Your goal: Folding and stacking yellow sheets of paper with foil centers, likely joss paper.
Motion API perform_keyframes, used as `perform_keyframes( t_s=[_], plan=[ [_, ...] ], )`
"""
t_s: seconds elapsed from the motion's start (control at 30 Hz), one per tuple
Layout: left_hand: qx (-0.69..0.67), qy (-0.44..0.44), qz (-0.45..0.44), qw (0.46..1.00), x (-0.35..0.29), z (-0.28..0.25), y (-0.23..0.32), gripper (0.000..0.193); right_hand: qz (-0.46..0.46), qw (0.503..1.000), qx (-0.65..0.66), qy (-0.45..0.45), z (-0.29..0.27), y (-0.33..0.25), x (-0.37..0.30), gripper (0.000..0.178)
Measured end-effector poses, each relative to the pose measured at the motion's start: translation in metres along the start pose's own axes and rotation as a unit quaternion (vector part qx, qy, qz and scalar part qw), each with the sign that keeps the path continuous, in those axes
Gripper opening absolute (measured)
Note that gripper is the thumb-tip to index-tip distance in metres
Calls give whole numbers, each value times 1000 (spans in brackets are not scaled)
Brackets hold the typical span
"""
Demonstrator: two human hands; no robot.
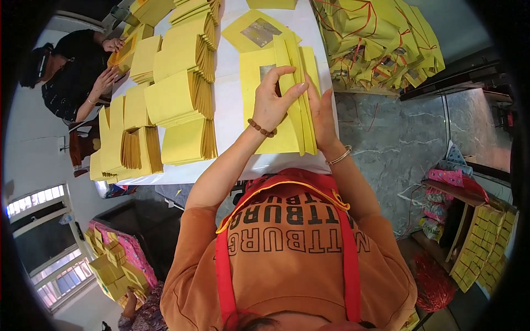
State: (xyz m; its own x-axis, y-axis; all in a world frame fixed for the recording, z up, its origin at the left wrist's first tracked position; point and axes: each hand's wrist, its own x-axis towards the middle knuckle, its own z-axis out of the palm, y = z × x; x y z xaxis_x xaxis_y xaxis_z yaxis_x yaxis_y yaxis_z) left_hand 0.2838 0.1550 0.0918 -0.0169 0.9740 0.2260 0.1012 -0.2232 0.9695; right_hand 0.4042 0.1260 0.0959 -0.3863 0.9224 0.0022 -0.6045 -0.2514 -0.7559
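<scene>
A sheet of yellow paper [292,118] with raised lengthwise folds lies on a stack of yellow paper [251,60] at the table's front. From the left, my left hand [270,105] curls over the folds, its index finger bent and its thumb tip on a raised crease. My right hand [323,118] lies along the right side of the folds. Its fingers are straight against the paper, and its thumb stands apart from them. Under my left hand, a silver patch shows partly on the paper. Another yellow sheet with a silver square [261,32] lies just beyond.
Stacks of folded yellow paper [174,99] fill the table's left side. Across there, a person [74,71] handles yellow paper. A heap of yellow pieces with red strings [381,44] stands right of the white-covered table [226,99]. More yellow bundles [480,243] sit at lower right.
</scene>
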Motion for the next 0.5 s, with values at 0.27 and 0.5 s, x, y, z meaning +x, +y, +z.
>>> perform_keyframes(
  t_s=[0.27,0.5],
  plan=[
    [-39,16,-42,998,-4,-2,1,29,-8,998,56,-14,-1,-1,0,91],
    [31,-1,8,999,0,-4,-7,32,-14,1000,-16,8,-2,10,3,89]
  ],
)
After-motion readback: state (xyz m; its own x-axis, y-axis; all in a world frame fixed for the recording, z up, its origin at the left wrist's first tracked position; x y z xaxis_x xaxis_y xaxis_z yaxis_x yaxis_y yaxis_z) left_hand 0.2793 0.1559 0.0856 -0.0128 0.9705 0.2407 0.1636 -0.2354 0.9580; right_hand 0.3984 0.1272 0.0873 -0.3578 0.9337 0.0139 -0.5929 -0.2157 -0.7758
